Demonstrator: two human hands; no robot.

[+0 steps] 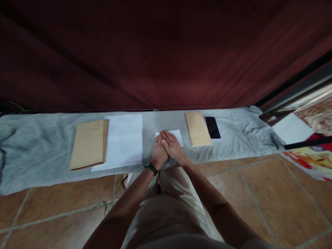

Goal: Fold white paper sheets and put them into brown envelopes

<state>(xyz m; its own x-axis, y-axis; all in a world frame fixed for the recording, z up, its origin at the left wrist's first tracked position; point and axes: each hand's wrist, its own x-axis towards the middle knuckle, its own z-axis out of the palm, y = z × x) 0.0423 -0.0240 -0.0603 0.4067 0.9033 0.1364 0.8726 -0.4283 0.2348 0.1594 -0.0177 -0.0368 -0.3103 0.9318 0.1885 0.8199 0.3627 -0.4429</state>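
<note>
My left hand (158,150) lies flat, palm down, on a small folded white paper (177,134). Partly over it, my right hand (173,146) rests with its fingers stretched out, also touching the paper. The hands cover much of the paper's middle and near side. White sheets (126,140) lie to the left of the hands, and a stack of large brown envelopes (88,143) overlaps their left edge. Right of the hands is a stack of smaller brown envelopes (197,128).
A phone (212,127) with a dark screen lies beside the smaller envelopes. Grey cloth (241,133) covers the narrow bench. A dark red curtain (155,69) hangs behind it. At the far right are a white sheet (293,128) and a colourful printed package (311,159).
</note>
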